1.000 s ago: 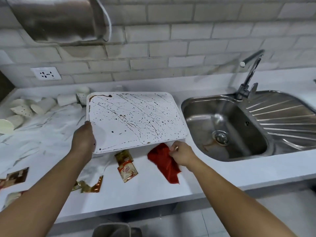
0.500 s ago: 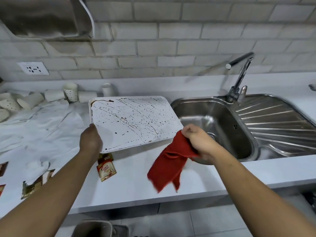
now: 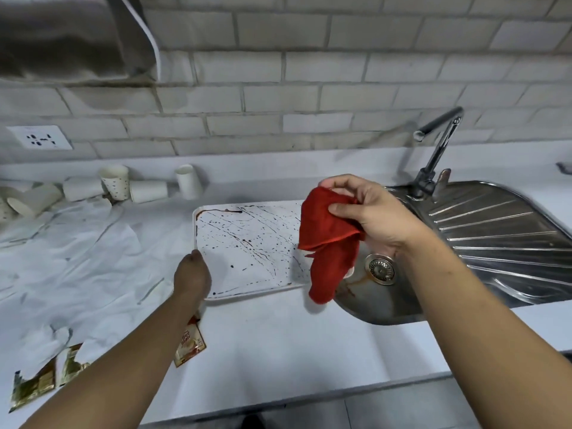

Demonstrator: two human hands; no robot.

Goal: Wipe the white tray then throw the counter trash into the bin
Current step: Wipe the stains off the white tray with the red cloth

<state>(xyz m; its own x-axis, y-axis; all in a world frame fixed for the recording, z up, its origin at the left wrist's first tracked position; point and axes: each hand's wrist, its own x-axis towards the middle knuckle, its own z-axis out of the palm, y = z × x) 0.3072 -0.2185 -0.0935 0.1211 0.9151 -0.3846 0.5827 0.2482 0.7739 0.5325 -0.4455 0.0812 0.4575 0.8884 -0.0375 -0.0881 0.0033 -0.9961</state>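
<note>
Torn sachets (image 3: 34, 387) front-left on counter (image 3: 278, 351). Left hand (image 3: 192, 278) at white tray's (image 3: 247, 243) near-left rim; fingers hidden, grip unclear. Tray flat, brown-spattered, beside sink (image 3: 387, 301). Right hand (image 3: 368, 212) pinches red cloth (image 3: 328, 243), dangling over tray's right edge. Paper cups (image 3: 114, 181) by wall.

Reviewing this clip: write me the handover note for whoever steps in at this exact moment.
Left hand holds the tray by its near left edge, on the counter.
Right hand grips the cloth, raised over the tray's right end beside the sink.
Done: nothing wiped yet; the tray is spattered brown all over.
Left: wipe the tray, then bin the cups, wrappers and paper. The bin is out of view.
</note>
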